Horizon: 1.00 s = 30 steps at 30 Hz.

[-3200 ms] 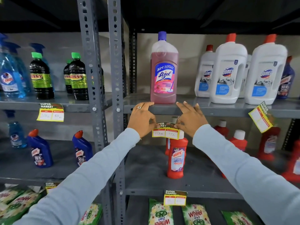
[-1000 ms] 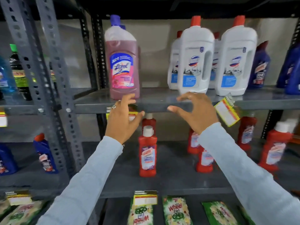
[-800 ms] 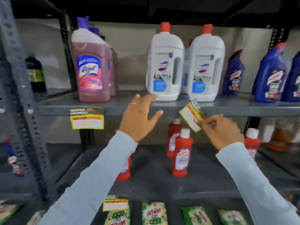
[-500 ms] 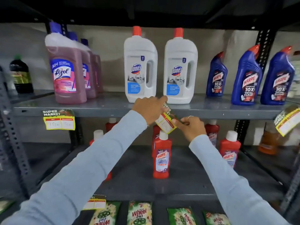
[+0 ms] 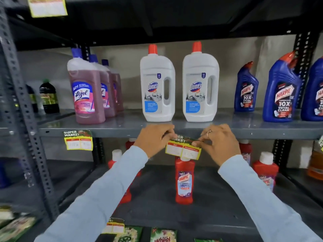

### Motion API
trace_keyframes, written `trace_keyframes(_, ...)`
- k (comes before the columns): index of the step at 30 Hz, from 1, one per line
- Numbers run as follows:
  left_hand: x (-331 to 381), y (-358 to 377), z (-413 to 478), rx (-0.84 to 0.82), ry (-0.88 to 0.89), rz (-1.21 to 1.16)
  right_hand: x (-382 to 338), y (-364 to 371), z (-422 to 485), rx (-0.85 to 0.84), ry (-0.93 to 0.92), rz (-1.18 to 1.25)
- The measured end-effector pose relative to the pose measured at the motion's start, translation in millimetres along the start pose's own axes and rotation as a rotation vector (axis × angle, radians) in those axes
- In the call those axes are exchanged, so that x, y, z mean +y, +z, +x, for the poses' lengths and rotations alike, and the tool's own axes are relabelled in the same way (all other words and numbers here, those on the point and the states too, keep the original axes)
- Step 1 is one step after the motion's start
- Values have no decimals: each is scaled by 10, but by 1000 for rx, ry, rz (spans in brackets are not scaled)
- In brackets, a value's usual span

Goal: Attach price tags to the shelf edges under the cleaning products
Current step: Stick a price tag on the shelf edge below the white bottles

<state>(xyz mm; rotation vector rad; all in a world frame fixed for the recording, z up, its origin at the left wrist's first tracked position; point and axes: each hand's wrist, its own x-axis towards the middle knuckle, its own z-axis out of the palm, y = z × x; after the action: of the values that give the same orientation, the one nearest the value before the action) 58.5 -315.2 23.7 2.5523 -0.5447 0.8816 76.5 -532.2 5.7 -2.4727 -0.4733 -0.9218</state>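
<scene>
A yellow and green price tag (image 5: 182,148) is held nearly level against the grey shelf edge (image 5: 113,132), below two white Domex bottles (image 5: 158,88). My left hand (image 5: 154,138) pinches the tag's upper left corner. My right hand (image 5: 219,142), with a ring on one finger, pinches its upper right corner. Another price tag (image 5: 78,140) hangs on the same shelf edge to the left, under the pink Lizol bottles (image 5: 85,95).
Blue Harpic bottles (image 5: 281,91) stand at the right of the shelf. Red Harpic bottles (image 5: 185,180) stand on the shelf below. A tag (image 5: 113,227) hangs on that lower edge above the Wheel packets (image 5: 162,236). A grey slotted upright (image 5: 26,119) rises at the left.
My view has swung right from the Lizol section to the Domex bottles. The tilted tag under them has been taken in both hands and turned nearly level against the shelf edge.
</scene>
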Motion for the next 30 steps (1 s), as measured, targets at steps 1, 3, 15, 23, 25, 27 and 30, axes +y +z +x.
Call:
trace_keyframes(1, -38, 35, -35, -31, -13, -29, -2, 13, 10, 12, -31, -25)
trace_keyframes(3, -84, 129, -87, -56, -34, -32, 15, 48, 21, 47, -42, -47)
trace_keyframes(15, -97, 195, 78, 28, -80, -102, 162, 233, 171, -10, 81, -67)
trace_keyframes(23, -51, 6, 232, 7, -184, -204, 123, 115, 368, 44, 222, 115)
trace_keyframes(25, -40, 4, 249, 23, -209, -217, 108, 124, 371, 47, 241, 117)
trace_keyframes(27, -35, 4, 258, 28, -220, -219, 91, 129, 358, 60, 246, 107)
trace_keyframes(30, -37, 5, 270, 35, -239, -223, 61, 121, 346, 84, 238, 67)
